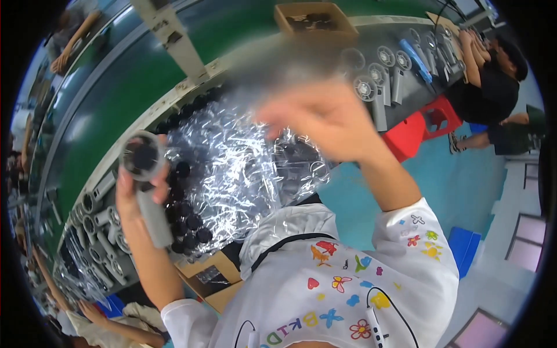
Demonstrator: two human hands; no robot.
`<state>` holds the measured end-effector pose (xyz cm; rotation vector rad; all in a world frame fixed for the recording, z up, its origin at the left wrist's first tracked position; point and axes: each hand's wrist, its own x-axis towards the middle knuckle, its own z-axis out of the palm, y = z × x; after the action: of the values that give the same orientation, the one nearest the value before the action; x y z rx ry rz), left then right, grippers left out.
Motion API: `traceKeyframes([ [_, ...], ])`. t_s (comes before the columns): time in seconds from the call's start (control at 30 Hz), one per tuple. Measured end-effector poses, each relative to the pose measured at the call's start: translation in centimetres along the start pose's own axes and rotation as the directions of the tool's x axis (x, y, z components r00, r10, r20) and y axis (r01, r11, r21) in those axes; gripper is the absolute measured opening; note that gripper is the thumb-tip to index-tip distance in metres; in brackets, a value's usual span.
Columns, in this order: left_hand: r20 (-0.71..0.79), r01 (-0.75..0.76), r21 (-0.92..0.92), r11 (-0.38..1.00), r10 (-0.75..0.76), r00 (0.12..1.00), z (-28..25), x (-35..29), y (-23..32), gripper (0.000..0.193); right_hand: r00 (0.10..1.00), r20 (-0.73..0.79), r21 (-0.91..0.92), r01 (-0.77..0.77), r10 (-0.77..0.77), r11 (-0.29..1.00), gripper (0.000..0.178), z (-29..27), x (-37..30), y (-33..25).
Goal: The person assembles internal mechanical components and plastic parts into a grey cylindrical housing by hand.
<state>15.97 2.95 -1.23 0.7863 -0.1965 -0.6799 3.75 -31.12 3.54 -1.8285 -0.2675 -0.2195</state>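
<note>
My left hand (129,194) is wrapped round a grey housing (154,217) shaped like a hair dryer. Its round head (142,155), dark inside, faces up, and its straight handle slants down past my palm. In the middle, my right hand (325,119) hovers above crinkled clear plastic bags (232,162). Motion smears its fingers, so whether they pinch anything is not visible; a dark blur lies just beyond them. Several small black round parts (188,223) line the left side of the bags, nearest my left hand.
More grey housings lie at the left (98,243) and far right (380,81), beside a blue tool-like object (416,60). A cardboard box (316,20) holds dark parts at the back. An open carton (209,277) stands near my waist. Red stools (415,133) and co-workers flank the bench.
</note>
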Motion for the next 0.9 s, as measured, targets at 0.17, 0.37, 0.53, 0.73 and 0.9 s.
traceKeyframes([
  [0.17,-0.278,0.037,0.235,0.971,0.031,0.960,-2.9,9.1,6.0,0.054,0.766,-0.580,-0.122,-0.420,0.278,0.899,0.024,-6.4,-7.3,4.1],
  [0.37,-0.473,0.091,0.313,0.945,0.072,0.878,-17.9,21.3,11.5,0.049,0.662,-0.631,-0.415,-0.728,0.404,0.546,0.053,-5.2,-10.4,7.8],
  [0.53,-0.616,0.117,0.565,0.817,0.323,0.718,-21.0,26.6,10.5,0.067,0.540,-0.628,-0.139,-0.786,0.560,0.603,0.051,-5.3,-9.4,7.7],
  [0.73,-0.665,0.292,0.700,0.652,0.445,0.600,-23.9,24.3,13.3,0.084,0.523,-0.457,0.301,-0.671,0.720,0.678,0.027,-5.4,-12.2,7.5],
  [0.9,-0.391,0.492,0.869,0.059,0.692,0.607,-15.0,16.8,12.8,0.073,0.564,-0.564,0.255,-0.576,0.603,0.777,0.021,-4.3,-12.5,6.2],
])
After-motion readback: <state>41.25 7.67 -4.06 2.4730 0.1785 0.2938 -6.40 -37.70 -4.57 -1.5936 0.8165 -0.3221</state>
